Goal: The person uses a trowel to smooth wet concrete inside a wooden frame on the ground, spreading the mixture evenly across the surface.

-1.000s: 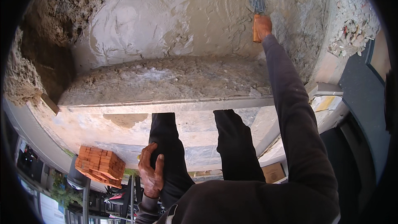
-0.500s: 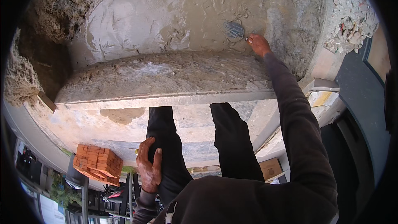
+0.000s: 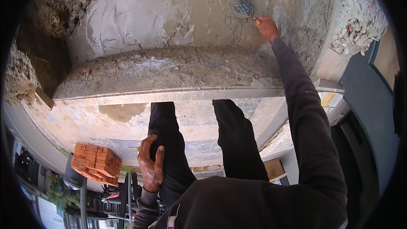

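My right hand (image 3: 267,28) is closed around the handle of a pointed trowel (image 3: 243,5). The trowel's grey blade, smeared with mortar, lies against the wet mortar (image 3: 207,8) spread over the surface at the far side. That mortar is pale and smooth to the left, browner and rougher around the blade. My left hand (image 3: 150,165) rests on my left trouser leg (image 3: 169,161), thumb apart from the fingers, holding nothing.
A rough mortar-covered ledge (image 3: 169,70) with a pale board edge (image 3: 169,97) runs across in front of my legs. Stacked orange bricks (image 3: 96,161) stand at lower left, a cardboard box (image 3: 274,168) right of my legs. Broken rubble (image 3: 358,23) lies at far right.
My right hand has moved the trowel farther away across the mortar, and the blade has turned somewhat. My left hand stays on the leg.
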Available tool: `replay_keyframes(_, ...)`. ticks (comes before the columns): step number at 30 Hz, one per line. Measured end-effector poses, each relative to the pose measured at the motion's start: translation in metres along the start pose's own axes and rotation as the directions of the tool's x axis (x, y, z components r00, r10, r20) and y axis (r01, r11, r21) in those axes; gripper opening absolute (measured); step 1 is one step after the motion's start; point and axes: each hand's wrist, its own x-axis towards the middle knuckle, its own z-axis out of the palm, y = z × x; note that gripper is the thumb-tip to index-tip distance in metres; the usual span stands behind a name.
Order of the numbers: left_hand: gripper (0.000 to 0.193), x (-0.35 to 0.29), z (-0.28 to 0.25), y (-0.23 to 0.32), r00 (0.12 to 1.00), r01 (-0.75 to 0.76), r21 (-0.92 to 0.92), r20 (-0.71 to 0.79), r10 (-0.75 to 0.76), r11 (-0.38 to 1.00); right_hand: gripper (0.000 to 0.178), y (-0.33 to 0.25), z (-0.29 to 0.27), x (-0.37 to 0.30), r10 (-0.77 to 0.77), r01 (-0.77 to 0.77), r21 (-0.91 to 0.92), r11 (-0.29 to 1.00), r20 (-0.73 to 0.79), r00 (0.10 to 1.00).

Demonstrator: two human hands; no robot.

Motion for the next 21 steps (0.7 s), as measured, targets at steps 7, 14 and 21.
replay_keyframes(7, 0.032, 0.0, -0.001, -0.002, 1.0, -0.016, -0.023, -0.009, 0.015, 1.0, 0.027, -0.028, -0.045, -0.069, 0.18, -0.031, -0.482, 0.876, 0.266, 0.947)
replay_keyframes(14, 0.032, 0.001, 0.002, -0.009, 0.999, -0.042, -0.037, 0.001, 0.042, 0.998, 0.021, -0.011, -0.058, -0.086, 0.091, -0.035, -0.407, 0.913, 0.121, 0.988)
replay_keyframes(21, 0.032, 0.0, 0.002, -0.012, 0.999, -0.049, -0.021, -0.016, 0.049, 0.999, 0.02, -0.025, -0.055, -0.088, 0.158, -0.116, -0.343, 0.932, 0.098, 0.983)
